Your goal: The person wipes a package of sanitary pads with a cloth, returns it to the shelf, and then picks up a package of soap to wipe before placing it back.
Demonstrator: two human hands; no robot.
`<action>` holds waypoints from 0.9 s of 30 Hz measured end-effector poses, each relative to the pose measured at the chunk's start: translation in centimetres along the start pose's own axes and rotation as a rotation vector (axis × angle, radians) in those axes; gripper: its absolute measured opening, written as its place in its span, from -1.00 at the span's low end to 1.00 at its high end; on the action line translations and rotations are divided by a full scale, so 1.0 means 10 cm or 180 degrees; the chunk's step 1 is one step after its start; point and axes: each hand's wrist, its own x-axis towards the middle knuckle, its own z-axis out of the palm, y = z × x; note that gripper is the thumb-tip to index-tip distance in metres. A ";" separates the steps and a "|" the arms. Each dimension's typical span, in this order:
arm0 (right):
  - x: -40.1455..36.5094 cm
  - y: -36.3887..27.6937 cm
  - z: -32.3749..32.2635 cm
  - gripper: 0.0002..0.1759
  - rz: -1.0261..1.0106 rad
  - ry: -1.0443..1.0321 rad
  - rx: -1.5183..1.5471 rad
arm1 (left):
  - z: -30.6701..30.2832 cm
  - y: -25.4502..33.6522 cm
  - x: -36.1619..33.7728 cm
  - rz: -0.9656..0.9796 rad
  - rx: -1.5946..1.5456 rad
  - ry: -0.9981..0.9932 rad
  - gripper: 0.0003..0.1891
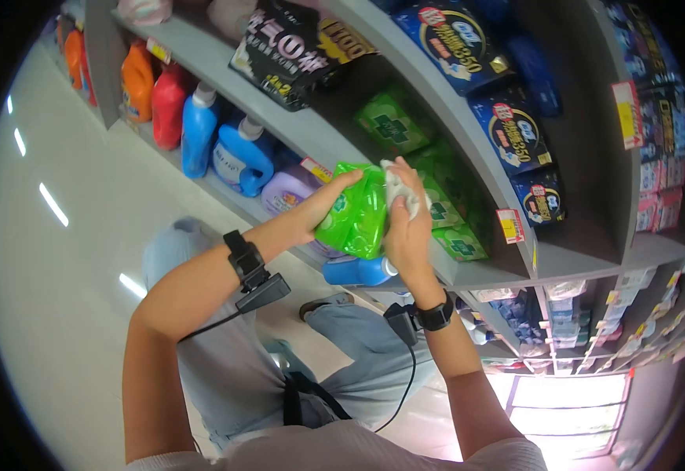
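Observation:
A bright green, shiny package is held in front of the shelf by my left hand, whose fingers and thumb grip its left side. My right hand is closed on a white cloth at the package's right edge. The fingers of that hand are partly covered by the cloth. Behind the hands, similar green packages stand on the shelf, with more to the right. Both wrists wear black straps with small devices.
Detergent bottles, one blue and one red, line the lower shelf at left. A blue bottle lies below the package. Dark blue packs fill the upper shelf. Price tags stick out from shelf edges.

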 end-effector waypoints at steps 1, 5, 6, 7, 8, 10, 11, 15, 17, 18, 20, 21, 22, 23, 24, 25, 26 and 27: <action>-0.02 0.02 0.02 -0.62 -0.0196 0.0019 -0.0078 | 0.01 0.02 -0.01 -0.0024 -0.0075 -0.0028 -0.55; -0.10 -0.01 0.05 -0.62 -0.0572 -0.0004 -0.0311 | -0.03 0.04 -0.02 -0.0087 -0.0060 -0.0116 -0.56; -0.14 0.00 0.05 -0.60 -0.0665 -0.0049 -0.0435 | -0.02 0.05 -0.05 -0.0174 0.0044 -0.0138 -0.56; -0.18 0.02 0.05 -0.57 -0.0663 -0.0125 -0.0366 | 0.00 0.05 -0.07 -0.0172 0.0095 -0.0048 -0.55; -0.20 0.03 0.04 -0.57 -0.0622 0.0009 -0.0398 | 0.02 0.06 -0.08 -0.0162 0.0148 0.0032 -0.54; -0.23 0.01 0.03 -0.54 -0.0668 -0.0219 -0.0411 | 0.00 0.04 -0.08 -0.0392 0.0252 0.0044 -0.50; -0.24 -0.03 0.02 -0.52 -0.0679 -0.0218 -0.0418 | 0.03 0.05 -0.11 -0.0379 0.0285 0.0192 -0.49; -0.35 -0.11 -0.01 -0.47 -0.0760 -0.0262 -0.0246 | 0.07 0.08 -0.12 -0.0344 0.0453 0.0507 -0.45; -0.43 -0.09 0.00 -0.37 -0.1166 -0.0774 -0.0112 | 0.09 0.15 -0.10 -0.0289 0.0700 0.0673 -0.43; -0.47 -0.11 -0.02 -0.37 -0.1136 -0.0645 -0.0104 | 0.07 0.16 -0.10 -0.0155 0.0551 0.0454 -0.40; -0.54 -0.18 -0.06 -0.29 -0.1288 -0.1022 0.0059 | 0.12 0.17 -0.12 -0.0085 0.0476 0.0207 -0.37; -0.54 -0.20 -0.08 -0.29 -0.1273 -0.0928 0.0041 | 0.16 0.16 -0.12 0.0050 0.0579 0.0185 -0.37; -0.54 -0.23 -0.11 -0.26 -0.1283 -0.1012 -0.0083 | 0.19 0.15 -0.13 0.0188 0.0665 0.0163 -0.37; -0.55 -0.25 -0.13 -0.24 -0.1287 -0.1110 -0.0202 | 0.17 0.14 -0.12 0.0240 0.0730 -0.0010 -0.37; -0.54 -0.27 -0.15 -0.24 -0.1264 -0.1062 -0.0205 | 0.11 0.12 -0.10 0.0203 0.0766 -0.0024 -0.37; -0.51 -0.28 -0.17 -0.25 -0.1066 -0.0948 -0.0428 | 0.06 0.11 -0.07 0.0280 0.0863 -0.0052 -0.35; -0.48 -0.27 -0.19 -0.25 -0.0871 -0.0846 -0.0650 | 0.01 0.10 -0.07 0.0367 0.0950 -0.0080 -0.33; -0.46 -0.24 -0.21 -0.25 -0.0865 -0.0833 -0.0650 | 0.01 0.08 -0.07 0.0223 0.0576 -0.0158 -0.31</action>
